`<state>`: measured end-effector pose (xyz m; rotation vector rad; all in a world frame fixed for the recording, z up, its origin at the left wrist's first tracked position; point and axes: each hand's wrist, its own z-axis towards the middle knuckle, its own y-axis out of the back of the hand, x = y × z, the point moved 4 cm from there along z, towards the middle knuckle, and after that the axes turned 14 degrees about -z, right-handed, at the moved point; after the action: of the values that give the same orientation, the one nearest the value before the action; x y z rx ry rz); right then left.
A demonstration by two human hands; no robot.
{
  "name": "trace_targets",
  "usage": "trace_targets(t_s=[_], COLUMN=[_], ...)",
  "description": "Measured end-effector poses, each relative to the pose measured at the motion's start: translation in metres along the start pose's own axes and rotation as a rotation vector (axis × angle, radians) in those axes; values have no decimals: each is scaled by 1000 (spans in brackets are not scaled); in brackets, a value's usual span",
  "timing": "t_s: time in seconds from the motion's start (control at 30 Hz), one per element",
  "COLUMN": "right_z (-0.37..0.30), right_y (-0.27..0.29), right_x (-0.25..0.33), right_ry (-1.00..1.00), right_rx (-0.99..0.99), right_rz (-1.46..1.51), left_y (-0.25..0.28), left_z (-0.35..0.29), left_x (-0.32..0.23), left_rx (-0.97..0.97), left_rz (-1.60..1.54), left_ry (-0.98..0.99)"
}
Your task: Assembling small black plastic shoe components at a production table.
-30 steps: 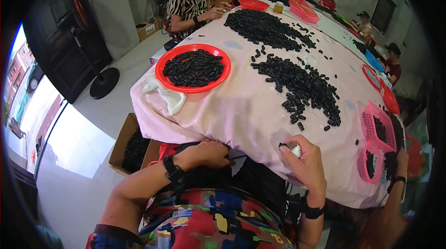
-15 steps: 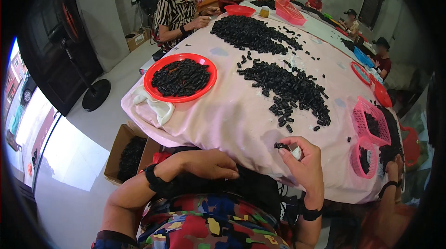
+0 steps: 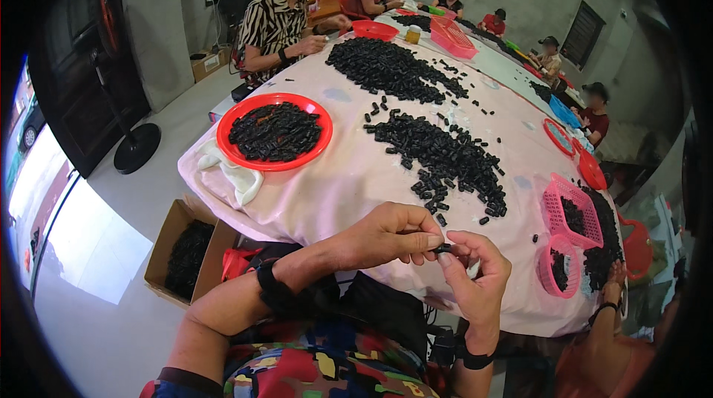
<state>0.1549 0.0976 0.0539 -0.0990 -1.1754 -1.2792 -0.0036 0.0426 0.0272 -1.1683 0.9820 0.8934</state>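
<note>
My left hand [image 3: 390, 233] and my right hand [image 3: 479, 279] meet over the near edge of the pink-covered table. Between their fingertips is a small black cylindrical part [image 3: 443, 248], pinched from both sides and partly hidden by the fingers. Something white [image 3: 473, 267], perhaps cloth or tissue, shows inside the curled fingers of my right hand. Beyond my hands lies a loose heap of similar black parts [image 3: 453, 157]. To the left, a red round tray [image 3: 223, 135] holds a layer of black pieces.
A white cloth [image 3: 245, 184] lies under the tray's near side. A cardboard box [image 3: 217, 258] of black pieces stands below the table's left edge. Pink baskets [image 3: 553, 209] are at right, near another person's hand [image 3: 615, 279]. A larger black heap [image 3: 386, 70] lies farther back; several people sit around.
My left hand has come up from the table edge to my right hand, and its fingers now pinch the black part too. The whole view has shifted slightly.
</note>
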Motion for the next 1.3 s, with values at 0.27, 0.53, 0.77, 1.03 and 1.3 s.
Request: trace_targets(t_s=[0.27,0.53,0.77,1.03,1.3], right_z=[1,-3,-4,-6,-4], right_y=[3,-4,-4,1,-2], right_x=[1,2,2,5,6], right_ry=[-2,-16,19,17,52], right_rx=[-36,-21,-16,-16,32], right_rz=[-8,22,-60,-26,4], left_y=[-7,3,0,-4,-8], left_z=[-9,-9,-8,-12,-12], left_x=[11,18,28,22,21], left_rx=[-37,20,61,136,86], left_rz=[-353,-542,-652,-719,-711], left_ry=[76,140,169,175,228])
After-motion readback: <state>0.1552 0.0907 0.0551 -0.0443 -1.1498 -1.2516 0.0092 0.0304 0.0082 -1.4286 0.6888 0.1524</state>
